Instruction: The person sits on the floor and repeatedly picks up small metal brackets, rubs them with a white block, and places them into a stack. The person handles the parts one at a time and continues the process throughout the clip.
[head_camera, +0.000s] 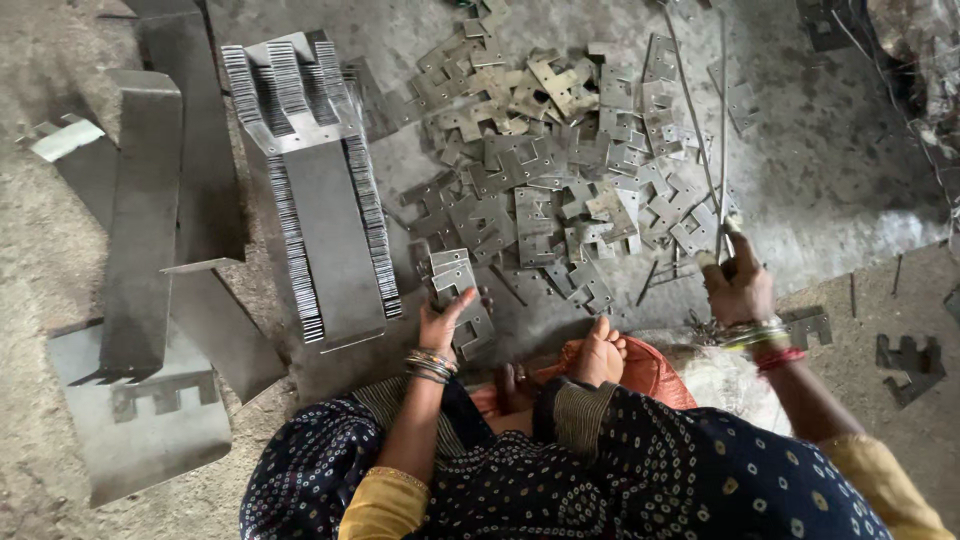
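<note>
While gripped: grey notched plates (455, 285)

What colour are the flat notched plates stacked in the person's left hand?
Dull grey metal, like the plates in the left hand; head view shows it best.

Long metal sheets (145, 215) lie far left; a notched scrap (910, 365), possibly steel, lies right on the floor (850, 170).

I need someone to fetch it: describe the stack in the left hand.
Start at the loose heap of notched metal plates on the floor. At its near left edge, the left hand grips a small stack of plates; unlike the scattered ones, these are neatly aligned.
</note>
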